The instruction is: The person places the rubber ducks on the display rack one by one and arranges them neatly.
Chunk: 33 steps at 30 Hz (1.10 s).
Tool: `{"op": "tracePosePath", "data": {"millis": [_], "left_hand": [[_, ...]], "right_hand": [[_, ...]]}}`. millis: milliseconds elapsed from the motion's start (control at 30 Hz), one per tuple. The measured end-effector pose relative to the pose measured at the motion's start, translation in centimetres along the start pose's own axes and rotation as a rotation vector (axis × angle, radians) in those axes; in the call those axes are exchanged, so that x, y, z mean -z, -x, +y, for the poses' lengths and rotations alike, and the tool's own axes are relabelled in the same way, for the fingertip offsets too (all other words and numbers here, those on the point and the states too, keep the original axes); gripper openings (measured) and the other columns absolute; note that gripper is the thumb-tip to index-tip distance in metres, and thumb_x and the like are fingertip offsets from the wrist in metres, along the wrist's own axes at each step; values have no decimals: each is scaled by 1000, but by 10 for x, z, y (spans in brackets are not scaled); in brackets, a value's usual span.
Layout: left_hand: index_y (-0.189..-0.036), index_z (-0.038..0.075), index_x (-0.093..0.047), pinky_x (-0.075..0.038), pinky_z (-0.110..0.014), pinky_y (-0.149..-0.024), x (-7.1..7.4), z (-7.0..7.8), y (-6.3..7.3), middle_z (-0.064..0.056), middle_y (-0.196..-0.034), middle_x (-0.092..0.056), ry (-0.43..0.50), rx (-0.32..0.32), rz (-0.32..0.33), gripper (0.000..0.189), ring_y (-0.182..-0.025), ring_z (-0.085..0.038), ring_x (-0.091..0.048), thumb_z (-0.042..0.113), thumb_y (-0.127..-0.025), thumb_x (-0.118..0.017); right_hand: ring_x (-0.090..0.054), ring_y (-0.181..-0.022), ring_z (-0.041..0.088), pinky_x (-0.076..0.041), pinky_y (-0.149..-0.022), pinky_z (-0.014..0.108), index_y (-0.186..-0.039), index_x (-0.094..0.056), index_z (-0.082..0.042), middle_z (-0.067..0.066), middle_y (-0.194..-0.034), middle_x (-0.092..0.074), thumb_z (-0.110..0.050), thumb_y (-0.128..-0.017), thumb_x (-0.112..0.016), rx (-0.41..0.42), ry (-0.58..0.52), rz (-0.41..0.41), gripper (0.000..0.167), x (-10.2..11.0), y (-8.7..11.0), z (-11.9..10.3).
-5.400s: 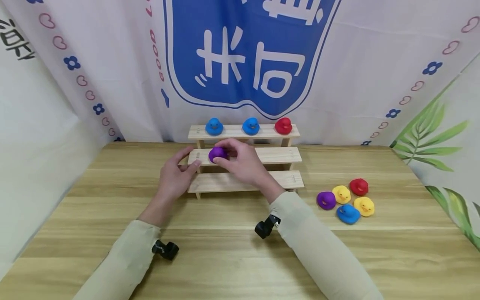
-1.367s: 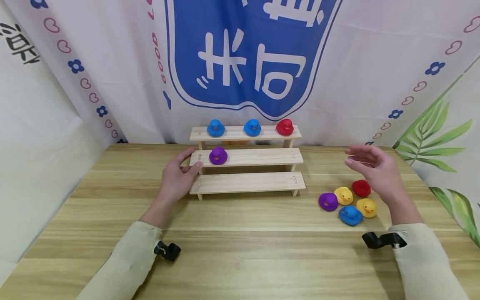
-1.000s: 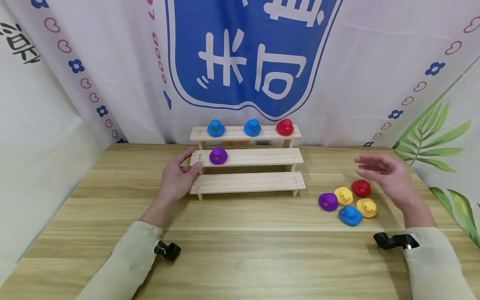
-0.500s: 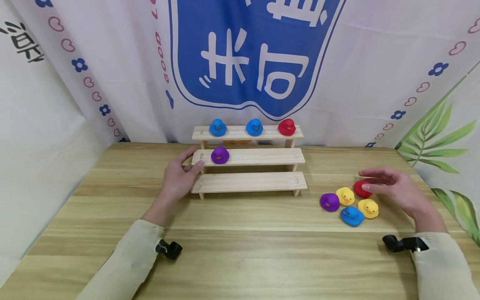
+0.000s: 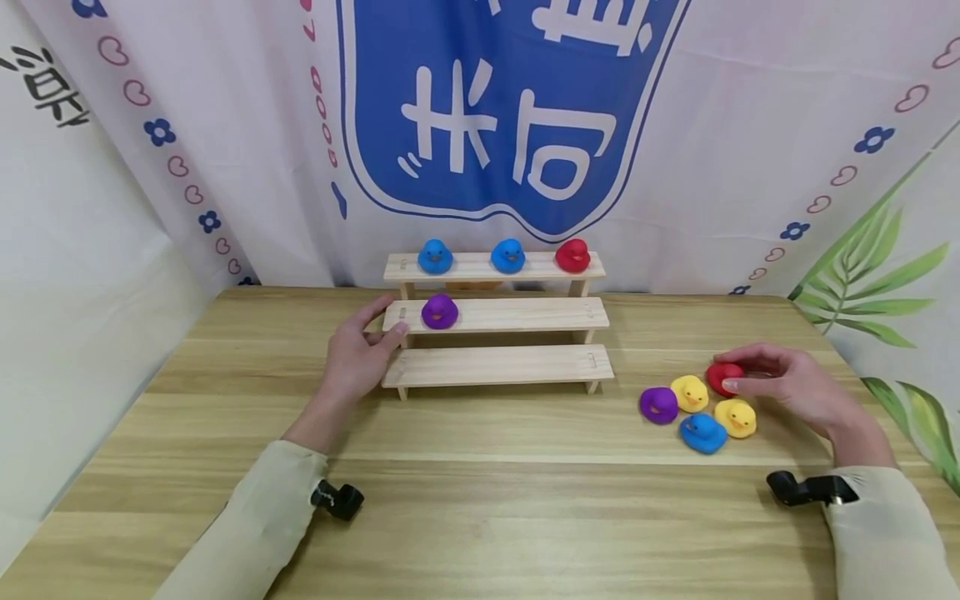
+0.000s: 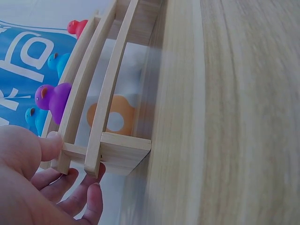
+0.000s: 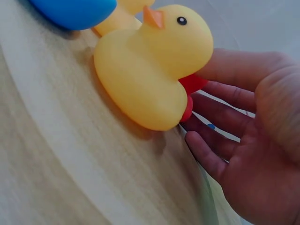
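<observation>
My left hand (image 5: pixel 357 357) grips the left end of a three-tier wooden display stand (image 5: pixel 525 315), thumb on the middle tier and fingers curled below, as the left wrist view shows. A purple rubber duck (image 5: pixel 439 312) sits on that tier near the thumb. At the right, my right hand (image 5: pixel 802 387) pinches a red rubber duck (image 5: pixel 722 377) between thumb and fingers, low over the table. In the right wrist view a yellow rubber duck (image 7: pixel 140 79) stands in front and hides most of the red one.
Two blue ducks (image 5: pixel 435 257) and another red duck (image 5: pixel 573 256) sit on the top tier. Beside the right hand are a purple duck (image 5: pixel 659 405), a blue duck (image 5: pixel 703 433) and a second yellow duck (image 5: pixel 689 393). A printed curtain (image 5: pixel 720 150) hangs behind the table (image 5: pixel 480 517).
The right hand left the purple duck on the middle tier, moved right to the loose ducks, came down and took hold of the red one. The left hand stayed at the stand.
</observation>
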<state>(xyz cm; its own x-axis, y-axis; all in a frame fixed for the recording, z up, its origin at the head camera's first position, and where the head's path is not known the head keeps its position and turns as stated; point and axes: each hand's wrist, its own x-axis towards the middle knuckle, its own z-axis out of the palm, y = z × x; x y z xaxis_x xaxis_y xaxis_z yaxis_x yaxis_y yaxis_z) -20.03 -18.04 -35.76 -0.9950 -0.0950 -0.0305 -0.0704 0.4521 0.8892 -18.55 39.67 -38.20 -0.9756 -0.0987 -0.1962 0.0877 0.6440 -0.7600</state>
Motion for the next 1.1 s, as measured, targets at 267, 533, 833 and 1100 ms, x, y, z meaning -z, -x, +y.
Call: {"op": "tracePosePath", "data": {"millis": [267, 533, 833, 1100], "left_hand": [[-164, 26, -42, -58, -19, -76, 0, -1, -1, -4, -171, -41, -1, 2, 8, 61, -120, -30, -71, 32, -108, -64], [-164, 25, -42, -57, -18, -74, 0, -2, -2, -5, -171, -41, -5, -7, 5, 61, -118, -30, -71, 32, -108, -65], [-164, 25, -42, -56, -18, -72, 1, -2, -1, -5, -171, -41, -8, -4, 3, 61, -116, -28, -71, 32, -108, -65], [-164, 25, -42, -55, -18, -72, 0, -2, 0, -5, -171, -41, -8, -9, 7, 61, -114, -28, -70, 32, -108, -64]], "right_hand": [[-61, -106, 1, -55, -87, 17, -145, -59, -8, -17, -125, -64, -42, -95, -80, -24, 53, -1, 64, -1, -2, 1], [-61, -104, -3, -54, -85, 15, -144, -59, -8, 5, -141, -65, -44, -96, -78, -24, 105, 10, 62, -3, -2, 1], [-60, -101, 0, -52, -82, 13, -142, -62, -6, 23, -144, -62, -46, -98, -76, -3, 169, 44, 61, -3, 0, -4], [-60, -99, -5, -51, -81, 9, -144, -57, -3, 26, -145, -61, -49, -99, -74, -3, 137, 61, 67, -5, -3, -14]]}}
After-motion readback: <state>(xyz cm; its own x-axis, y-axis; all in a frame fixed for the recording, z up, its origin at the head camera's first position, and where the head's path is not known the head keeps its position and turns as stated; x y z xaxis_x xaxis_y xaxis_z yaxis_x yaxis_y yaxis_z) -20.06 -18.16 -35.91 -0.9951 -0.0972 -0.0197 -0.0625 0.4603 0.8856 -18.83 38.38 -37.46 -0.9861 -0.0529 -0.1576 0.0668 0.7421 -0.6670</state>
